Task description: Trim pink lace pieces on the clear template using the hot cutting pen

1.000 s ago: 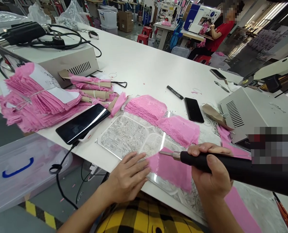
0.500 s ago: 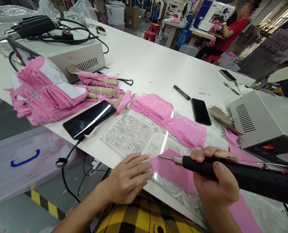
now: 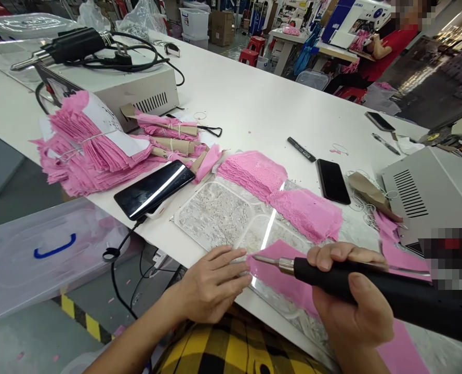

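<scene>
My right hand is wrapped round the black handle of a cutting tool whose thin metal tip rests on the near end of a pink lace strip. The strip lies on a scratched glass plate at the table's front edge. My left hand lies flat, fingers stretched out, pressing the plate and the strip's left edge just beside the tip. Two small stacks of cut pink lace sit behind on the plate.
A phone on a charging cable lies left of the plate, another phone and a marker behind it. Bundles of pink lace and a beige machine box stand left; a second box right. A person in red sits at a sewing machine far back.
The view has shifted slightly, so everything sits a bit further right and lower. Both hands keep their hold; the tool tip has crept a little to the left along the strip's edge.
</scene>
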`<state>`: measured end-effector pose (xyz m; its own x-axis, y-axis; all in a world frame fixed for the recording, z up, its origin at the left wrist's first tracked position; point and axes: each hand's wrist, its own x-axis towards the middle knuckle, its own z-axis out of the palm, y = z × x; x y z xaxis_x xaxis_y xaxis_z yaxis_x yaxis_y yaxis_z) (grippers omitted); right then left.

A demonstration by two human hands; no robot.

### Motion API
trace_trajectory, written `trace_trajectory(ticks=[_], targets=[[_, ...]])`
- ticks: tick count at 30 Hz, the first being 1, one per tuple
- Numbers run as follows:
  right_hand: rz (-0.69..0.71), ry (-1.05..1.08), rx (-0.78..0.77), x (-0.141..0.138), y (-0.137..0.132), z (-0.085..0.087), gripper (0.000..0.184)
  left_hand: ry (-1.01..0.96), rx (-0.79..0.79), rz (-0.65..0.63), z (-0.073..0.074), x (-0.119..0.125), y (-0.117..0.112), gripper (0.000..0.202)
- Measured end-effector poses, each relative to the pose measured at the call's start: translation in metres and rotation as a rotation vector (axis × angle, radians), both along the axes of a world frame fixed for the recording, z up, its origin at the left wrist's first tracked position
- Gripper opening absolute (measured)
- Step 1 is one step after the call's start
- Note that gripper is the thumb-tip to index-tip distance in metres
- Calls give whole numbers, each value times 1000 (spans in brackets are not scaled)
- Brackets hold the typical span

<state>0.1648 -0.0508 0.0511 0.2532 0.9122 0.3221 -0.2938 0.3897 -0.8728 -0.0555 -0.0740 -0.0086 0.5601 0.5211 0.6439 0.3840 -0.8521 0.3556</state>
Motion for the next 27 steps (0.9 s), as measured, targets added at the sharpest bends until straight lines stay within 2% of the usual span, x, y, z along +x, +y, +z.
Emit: trace_trajectory(ticks=[21,24,27], targets=[[57,-25,9,-6,-3,-3,11,8,-17,23,3,0,0,38],[-7,16,8,0,1,3,12,3,-34,23,4,-1,0,43],[-160,71,-9,17,7,12,10,25,-56,20,6,-1,0,46]])
